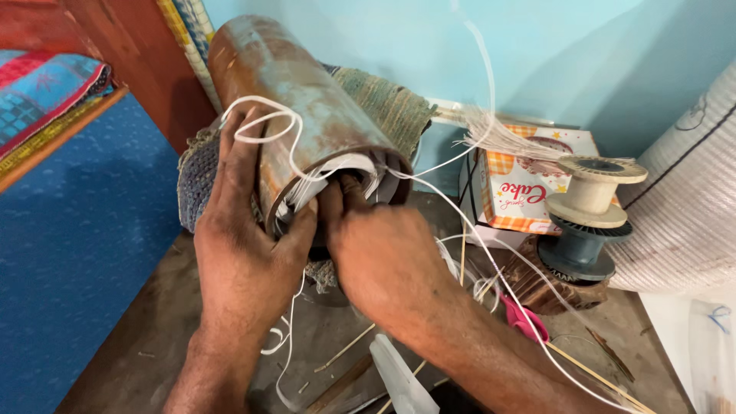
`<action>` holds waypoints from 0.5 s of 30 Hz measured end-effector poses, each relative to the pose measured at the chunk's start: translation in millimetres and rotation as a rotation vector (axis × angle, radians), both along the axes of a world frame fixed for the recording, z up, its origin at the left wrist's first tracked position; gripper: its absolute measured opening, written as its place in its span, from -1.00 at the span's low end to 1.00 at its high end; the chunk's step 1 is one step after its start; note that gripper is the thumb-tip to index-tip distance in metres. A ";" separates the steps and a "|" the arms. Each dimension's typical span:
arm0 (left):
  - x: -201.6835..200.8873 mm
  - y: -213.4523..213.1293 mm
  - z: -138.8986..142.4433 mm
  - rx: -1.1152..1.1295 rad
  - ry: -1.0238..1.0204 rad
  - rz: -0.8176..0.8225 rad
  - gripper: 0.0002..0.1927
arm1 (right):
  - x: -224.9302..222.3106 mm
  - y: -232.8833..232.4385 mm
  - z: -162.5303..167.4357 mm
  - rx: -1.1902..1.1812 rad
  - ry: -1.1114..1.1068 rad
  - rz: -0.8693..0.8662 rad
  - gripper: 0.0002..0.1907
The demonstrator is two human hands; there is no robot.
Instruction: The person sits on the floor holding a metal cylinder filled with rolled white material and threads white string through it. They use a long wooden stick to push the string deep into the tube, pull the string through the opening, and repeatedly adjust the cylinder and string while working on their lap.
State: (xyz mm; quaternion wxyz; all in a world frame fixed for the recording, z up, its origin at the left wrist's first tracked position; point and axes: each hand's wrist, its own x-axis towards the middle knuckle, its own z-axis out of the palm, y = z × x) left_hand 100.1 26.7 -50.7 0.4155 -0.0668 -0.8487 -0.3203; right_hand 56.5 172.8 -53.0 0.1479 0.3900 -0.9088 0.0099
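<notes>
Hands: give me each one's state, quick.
Left hand: closed around the rusty cylinder, holding it.
Right hand: fingers pushed into the cylinder's open end among white strips; grip cannot be told.

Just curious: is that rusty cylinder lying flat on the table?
No, the left hand holds the cylinder up, tilted, while the right hand reaches into its open end.

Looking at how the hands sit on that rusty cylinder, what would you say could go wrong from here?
The right hand has fingers inside the open end of the rusty metal cylinder; its edge might cut them. The white cord trails loose past the empty spools and may snag. The left hand alone steadies the cylinder, which could slip.
</notes>
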 end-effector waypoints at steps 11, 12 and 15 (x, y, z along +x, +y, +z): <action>1.3 0.3 -1.4 -0.016 0.010 -0.008 -0.09 | -9.6 7.9 8.7 -0.135 0.125 0.166 -0.73; 1.6 0.7 -1.8 -0.017 0.015 -0.008 -0.10 | -9.9 6.8 8.1 -0.082 0.104 0.173 -0.77; 0.8 2.6 -4.0 0.017 0.010 -0.025 -0.12 | -14.0 5.5 7.9 0.036 0.040 0.183 -0.85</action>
